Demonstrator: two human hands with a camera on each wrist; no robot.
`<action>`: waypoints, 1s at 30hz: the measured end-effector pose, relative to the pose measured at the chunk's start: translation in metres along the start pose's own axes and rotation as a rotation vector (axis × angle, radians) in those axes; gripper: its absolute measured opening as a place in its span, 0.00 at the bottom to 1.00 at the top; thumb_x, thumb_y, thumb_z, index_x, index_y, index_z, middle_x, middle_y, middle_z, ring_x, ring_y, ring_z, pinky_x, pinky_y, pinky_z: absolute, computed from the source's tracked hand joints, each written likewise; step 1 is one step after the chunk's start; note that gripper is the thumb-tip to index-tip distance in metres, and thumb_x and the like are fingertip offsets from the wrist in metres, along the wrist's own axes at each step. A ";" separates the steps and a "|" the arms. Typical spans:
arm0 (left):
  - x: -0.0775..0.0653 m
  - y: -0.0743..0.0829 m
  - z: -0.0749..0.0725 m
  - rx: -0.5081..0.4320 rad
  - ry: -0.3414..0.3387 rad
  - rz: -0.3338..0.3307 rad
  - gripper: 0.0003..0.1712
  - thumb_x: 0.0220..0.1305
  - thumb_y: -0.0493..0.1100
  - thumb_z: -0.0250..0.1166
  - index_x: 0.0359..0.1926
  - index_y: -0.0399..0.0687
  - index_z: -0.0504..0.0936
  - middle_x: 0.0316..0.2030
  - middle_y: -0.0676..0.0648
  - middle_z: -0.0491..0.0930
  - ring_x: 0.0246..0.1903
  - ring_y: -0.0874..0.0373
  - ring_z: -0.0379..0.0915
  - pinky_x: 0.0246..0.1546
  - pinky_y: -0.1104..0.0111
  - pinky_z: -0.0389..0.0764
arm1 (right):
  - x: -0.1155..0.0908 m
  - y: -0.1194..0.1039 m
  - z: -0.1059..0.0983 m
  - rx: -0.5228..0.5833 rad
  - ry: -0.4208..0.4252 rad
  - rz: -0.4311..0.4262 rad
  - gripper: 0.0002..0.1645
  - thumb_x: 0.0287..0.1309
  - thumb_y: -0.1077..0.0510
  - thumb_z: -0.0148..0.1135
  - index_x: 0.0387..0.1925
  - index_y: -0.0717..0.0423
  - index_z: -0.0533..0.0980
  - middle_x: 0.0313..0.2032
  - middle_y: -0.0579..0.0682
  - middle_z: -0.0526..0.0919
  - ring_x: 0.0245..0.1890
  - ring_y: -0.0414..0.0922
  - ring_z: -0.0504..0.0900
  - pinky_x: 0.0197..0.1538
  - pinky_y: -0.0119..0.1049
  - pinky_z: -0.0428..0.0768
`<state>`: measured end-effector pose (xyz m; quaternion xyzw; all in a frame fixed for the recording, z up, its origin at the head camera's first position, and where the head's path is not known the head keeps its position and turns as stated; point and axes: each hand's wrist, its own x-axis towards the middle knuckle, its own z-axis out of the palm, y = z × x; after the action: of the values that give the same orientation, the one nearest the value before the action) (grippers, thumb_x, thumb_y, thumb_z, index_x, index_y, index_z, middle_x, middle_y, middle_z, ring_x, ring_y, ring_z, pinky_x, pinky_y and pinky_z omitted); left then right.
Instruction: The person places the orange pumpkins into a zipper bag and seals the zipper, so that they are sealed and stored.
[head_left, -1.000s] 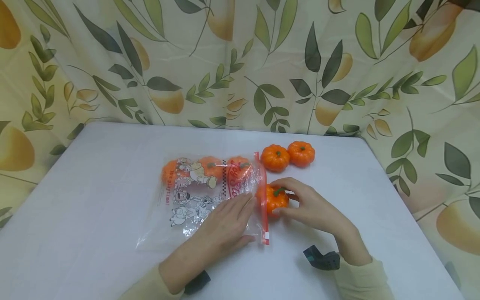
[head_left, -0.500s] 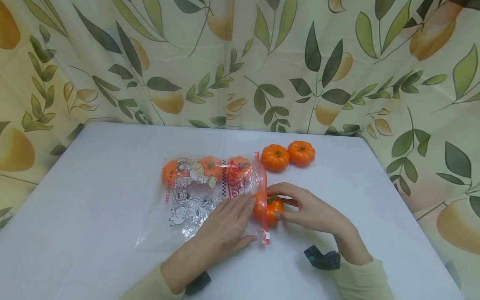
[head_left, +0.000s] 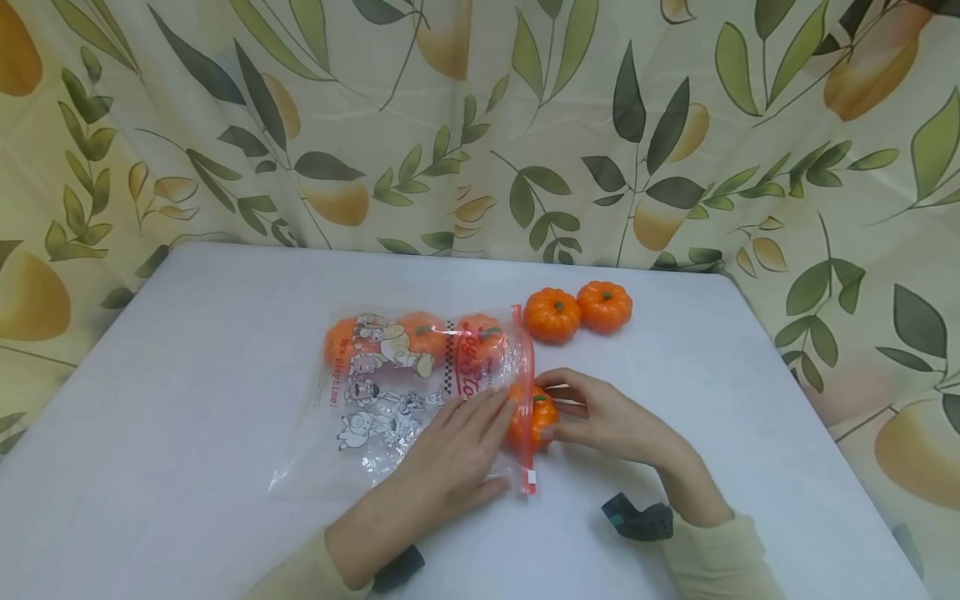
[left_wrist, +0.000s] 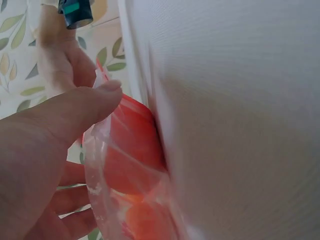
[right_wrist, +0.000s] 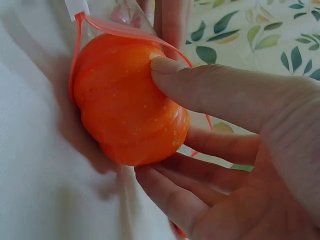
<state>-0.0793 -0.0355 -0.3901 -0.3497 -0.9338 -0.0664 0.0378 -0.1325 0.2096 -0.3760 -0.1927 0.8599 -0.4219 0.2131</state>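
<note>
A clear zip bag (head_left: 315, 450) with cartoon print and a red zip edge lies on the white table. Inside, along its far side, show three small orange pumpkins (head_left: 424, 340). My left hand (head_left: 446, 454) rests on the bag near its mouth, fingers fairly straight; its thumb (left_wrist: 85, 107) is beside the red edge in the left wrist view. With thumb and fingers, my right hand (head_left: 611, 417) holds another pumpkin (right_wrist: 130, 105), green-stemmed, at the bag's mouth. The left part of this pumpkin is behind the red edge, under the clear film.
Two more orange pumpkins, one nearer (head_left: 552, 316) and one farther right (head_left: 604, 307), sit side by side beyond the bag's mouth. A leaf-patterned cloth (head_left: 480, 150) hangs behind the table (head_left: 187, 375). A white zip slider (head_left: 532, 477) is at the bag's near corner.
My right hand has moved left and slightly nearer with the pumpkin, which has gone further into the bag's mouth. The left hand has stayed almost still on the bag.
</note>
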 end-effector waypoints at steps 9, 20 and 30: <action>0.000 0.003 0.001 -0.020 -0.001 -0.011 0.55 0.61 0.71 0.61 0.78 0.48 0.53 0.77 0.45 0.53 0.76 0.48 0.51 0.75 0.48 0.55 | 0.002 0.006 0.003 0.100 -0.094 -0.067 0.33 0.63 0.55 0.65 0.68 0.49 0.68 0.68 0.54 0.72 0.67 0.59 0.72 0.64 0.48 0.77; -0.001 0.003 -0.006 -0.070 -0.046 -0.035 0.59 0.55 0.69 0.67 0.78 0.48 0.52 0.78 0.45 0.50 0.76 0.48 0.49 0.75 0.46 0.54 | 0.008 0.006 0.011 0.264 -0.098 0.022 0.33 0.62 0.57 0.66 0.65 0.55 0.64 0.67 0.57 0.70 0.68 0.59 0.70 0.63 0.45 0.78; -0.001 0.005 -0.005 -0.012 -0.009 -0.009 0.58 0.55 0.67 0.69 0.77 0.46 0.54 0.77 0.45 0.55 0.76 0.49 0.51 0.75 0.47 0.56 | 0.009 0.007 0.012 0.229 -0.090 0.025 0.31 0.62 0.53 0.66 0.62 0.55 0.65 0.66 0.56 0.71 0.68 0.57 0.71 0.64 0.45 0.77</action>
<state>-0.0754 -0.0329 -0.3846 -0.3459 -0.9351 -0.0705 0.0311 -0.1347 0.2011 -0.3901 -0.1750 0.7980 -0.5056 0.2774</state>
